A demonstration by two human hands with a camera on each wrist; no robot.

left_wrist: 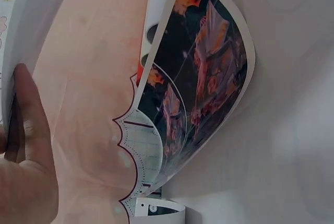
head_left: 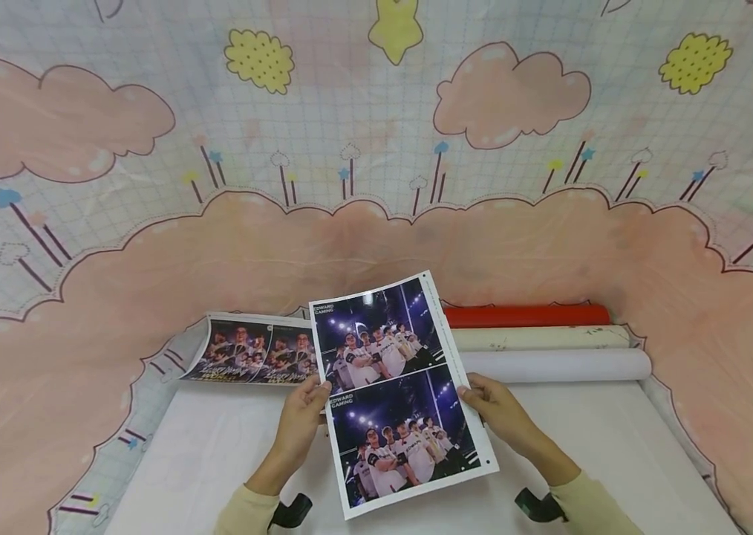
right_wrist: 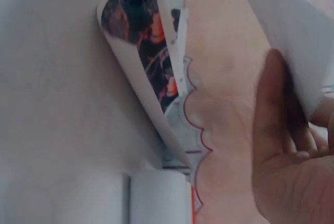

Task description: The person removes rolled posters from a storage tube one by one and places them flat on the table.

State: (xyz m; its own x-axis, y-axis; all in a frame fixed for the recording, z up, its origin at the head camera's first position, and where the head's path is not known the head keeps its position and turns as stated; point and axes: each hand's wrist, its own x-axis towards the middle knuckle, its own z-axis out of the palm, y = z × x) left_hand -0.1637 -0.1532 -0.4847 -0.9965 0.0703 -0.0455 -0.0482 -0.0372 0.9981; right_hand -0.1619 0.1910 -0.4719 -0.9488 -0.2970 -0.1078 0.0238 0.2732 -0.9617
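Both hands hold a printed sheet [head_left: 410, 371] up by its side edges, tilted above the white table. It carries two matching group photos, one over the other, inside a white border. My left hand [head_left: 301, 405] pinches the left edge near mid-height, thumb on the printed face. On the opposite edge, my right hand [head_left: 500, 412] pinches at about the same height. Each wrist view shows the sheet's plain white back, with fingers of the left hand [left_wrist: 31, 140] and right hand [right_wrist: 287, 145] against it. Behind the sheet's left side lies another print [head_left: 239, 353] with side-by-side pictures, partly hidden.
Red [head_left: 530, 316], cream [head_left: 550, 339] and white [head_left: 564, 365] rolls lie along the back right of the white table [head_left: 590, 453]. A curled print [left_wrist: 219, 51] with orange leaf shapes bows upward in the left wrist view. Cloud-patterned cloth [head_left: 363, 253] hangs behind.
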